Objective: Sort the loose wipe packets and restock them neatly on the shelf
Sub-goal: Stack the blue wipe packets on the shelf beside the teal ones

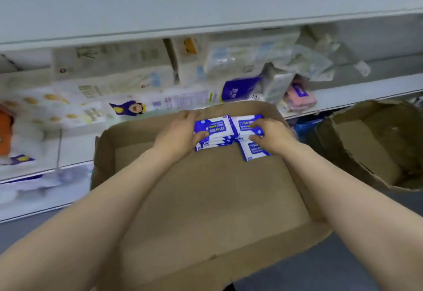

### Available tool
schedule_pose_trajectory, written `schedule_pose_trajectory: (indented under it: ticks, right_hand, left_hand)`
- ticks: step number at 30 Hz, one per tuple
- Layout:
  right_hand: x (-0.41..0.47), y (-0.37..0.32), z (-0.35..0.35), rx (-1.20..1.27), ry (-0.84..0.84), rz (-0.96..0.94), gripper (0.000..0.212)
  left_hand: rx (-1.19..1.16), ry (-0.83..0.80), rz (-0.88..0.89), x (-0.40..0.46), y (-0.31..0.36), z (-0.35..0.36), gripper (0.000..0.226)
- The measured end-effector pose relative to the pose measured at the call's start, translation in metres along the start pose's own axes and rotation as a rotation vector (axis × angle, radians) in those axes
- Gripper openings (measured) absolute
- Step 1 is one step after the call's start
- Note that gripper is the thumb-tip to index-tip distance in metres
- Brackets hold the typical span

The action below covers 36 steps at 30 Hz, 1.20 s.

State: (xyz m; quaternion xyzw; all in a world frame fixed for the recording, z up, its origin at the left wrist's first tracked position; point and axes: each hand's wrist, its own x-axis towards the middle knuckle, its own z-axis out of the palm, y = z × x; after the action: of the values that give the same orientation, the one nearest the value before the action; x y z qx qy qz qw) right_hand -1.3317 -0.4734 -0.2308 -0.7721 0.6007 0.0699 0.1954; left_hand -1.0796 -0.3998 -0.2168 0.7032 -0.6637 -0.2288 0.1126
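Observation:
Several blue-and-white wipe packets lie at the far end of a shallow cardboard tray (206, 199). My left hand (180, 135) grips the left stack of packets (217, 128), thumb on top and fingers along its left side. My right hand (270, 137) holds the right stack (246, 123), fingers curled over its top. One more packet (255, 151) lies flat just in front of the right stack, partly under my right wrist. The shelf (354, 91) runs behind the tray.
The shelf holds blurred tissue and wipe packs, a purple pack (238, 89) and pink packs (299, 98) near the tray's far edge. A torn empty cardboard box (370, 144) stands to the right. An upper shelf board (206, 0) overhangs. Grey floor lies below.

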Motion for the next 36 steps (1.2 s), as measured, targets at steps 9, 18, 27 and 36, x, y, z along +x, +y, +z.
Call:
schedule_pose_trajectory:
  ticks: [9,18,27,36]
  right_hand:
    - [0.058,0.079,0.087,0.081,-0.171,0.061,0.056]
    - [0.061,0.092,0.107,-0.111,-0.152,0.046,0.067]
    - [0.040,0.072,0.094,0.763,0.030,0.255,0.036]
    - [0.029,0.051,0.090,0.960,0.008,0.216,0.027]
  left_hand:
    - [-0.032,-0.071,-0.131,0.035,0.007,0.091,0.059]
    - [-0.013,-0.024,-0.165,0.066,-0.010,0.118,0.058]
    - [0.008,0.050,-0.223,0.115,-0.017,0.137,0.050]
    - [0.179,0.096,-0.242,0.106,-0.024,0.144,0.055]
